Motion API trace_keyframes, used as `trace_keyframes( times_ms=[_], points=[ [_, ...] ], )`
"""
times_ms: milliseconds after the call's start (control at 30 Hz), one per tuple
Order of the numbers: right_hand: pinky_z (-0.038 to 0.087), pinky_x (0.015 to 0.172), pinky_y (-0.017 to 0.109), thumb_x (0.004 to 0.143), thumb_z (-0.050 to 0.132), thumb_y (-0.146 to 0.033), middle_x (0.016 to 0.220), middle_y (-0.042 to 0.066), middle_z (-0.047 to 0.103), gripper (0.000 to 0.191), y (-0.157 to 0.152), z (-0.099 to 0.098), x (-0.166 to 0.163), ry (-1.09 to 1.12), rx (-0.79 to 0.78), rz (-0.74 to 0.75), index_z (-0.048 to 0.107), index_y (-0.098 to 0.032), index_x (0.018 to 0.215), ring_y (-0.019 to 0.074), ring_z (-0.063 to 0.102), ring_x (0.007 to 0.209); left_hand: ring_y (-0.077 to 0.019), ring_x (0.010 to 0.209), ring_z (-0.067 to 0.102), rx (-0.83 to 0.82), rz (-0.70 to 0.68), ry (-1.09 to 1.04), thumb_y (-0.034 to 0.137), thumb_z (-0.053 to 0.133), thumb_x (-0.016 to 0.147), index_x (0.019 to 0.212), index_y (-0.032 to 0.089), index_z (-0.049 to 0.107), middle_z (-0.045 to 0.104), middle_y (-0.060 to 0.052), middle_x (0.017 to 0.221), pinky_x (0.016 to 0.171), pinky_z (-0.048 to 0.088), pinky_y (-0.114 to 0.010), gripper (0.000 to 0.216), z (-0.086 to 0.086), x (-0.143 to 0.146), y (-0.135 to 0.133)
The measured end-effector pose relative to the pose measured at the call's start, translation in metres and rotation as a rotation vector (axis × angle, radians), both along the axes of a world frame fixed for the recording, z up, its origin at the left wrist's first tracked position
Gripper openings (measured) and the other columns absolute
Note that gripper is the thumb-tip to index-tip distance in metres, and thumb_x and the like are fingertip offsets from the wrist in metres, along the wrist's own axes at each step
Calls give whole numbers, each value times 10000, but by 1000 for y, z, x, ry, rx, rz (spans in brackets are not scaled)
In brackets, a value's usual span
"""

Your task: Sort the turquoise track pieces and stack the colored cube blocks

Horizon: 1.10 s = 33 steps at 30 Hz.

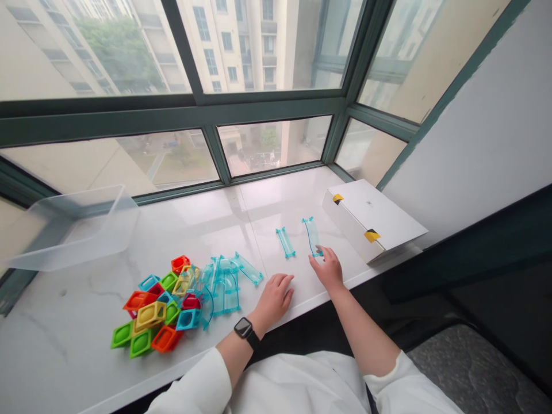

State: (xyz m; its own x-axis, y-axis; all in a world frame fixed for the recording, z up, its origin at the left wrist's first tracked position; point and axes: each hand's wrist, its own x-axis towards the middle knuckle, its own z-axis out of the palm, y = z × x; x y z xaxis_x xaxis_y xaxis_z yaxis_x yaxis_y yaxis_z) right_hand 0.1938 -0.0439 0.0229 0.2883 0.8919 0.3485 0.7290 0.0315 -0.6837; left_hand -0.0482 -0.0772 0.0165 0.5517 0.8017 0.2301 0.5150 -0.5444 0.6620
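My right hand (331, 269) pinches the near end of a clear light-blue plastic track piece (311, 234) between thumb and fingers. That piece lies on the white countertop and points away from me. To its left is a second, narrower clear blue track piece (285, 242), apart from both hands. My left hand (275, 296) rests on the counter near the front edge, fingers stretched out and holding nothing. Left of it lies a pile of clear blue track pieces (226, 282), beside and partly over a heap of coloured hollow plastic blocks (150, 315) in red, yellow, green and blue.
A clear plastic bin (86, 253) stands at the back left by the window. On the right sits a white box (375, 213) with yellow-and-black tabs, near the wall. Green window frames (276, 109) bound the back of the counter (77, 368); its front edge runs close to my body.
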Motion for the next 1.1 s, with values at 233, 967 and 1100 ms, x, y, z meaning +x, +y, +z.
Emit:
trace_keyframes(
  times_ms=[233, 967, 1100],
  points=[
    [474, 970, 426, 928, 629, -434, 1139, 128, 706, 442, 33, -25, 15, -176, -77, -22, 687, -167, 1277, 293, 621, 1051, -281, 1250, 585, 70, -56, 40, 178, 499, 1011, 1324, 249, 621, 637, -114, 1303, 1118, 509, -502, 344, -2, -8, 0],
    [371, 915, 425, 872, 738, -439, 1211, 127, 618, 486, 46, -36, 5, -441, -172, -70, 700, -245, 1317, 316, 500, 1096, -273, 1219, 603, 100, -47, 43, 148, 480, 1000, 1219, 249, 670, 649, -110, 1246, 1088, 532, -497, 306, 7, -4, -4],
    [367, 912, 427, 867, 745, -449, 1220, 131, 617, 505, 46, -37, 4, -465, -164, -67, 691, -255, 1331, 320, 497, 1092, -270, 1216, 598, 99, -52, 45, 140, 475, 1001, 1213, 245, 666, 647, -110, 1250, 1088, 530, -489, 304, 8, -5, -4]
  ],
)
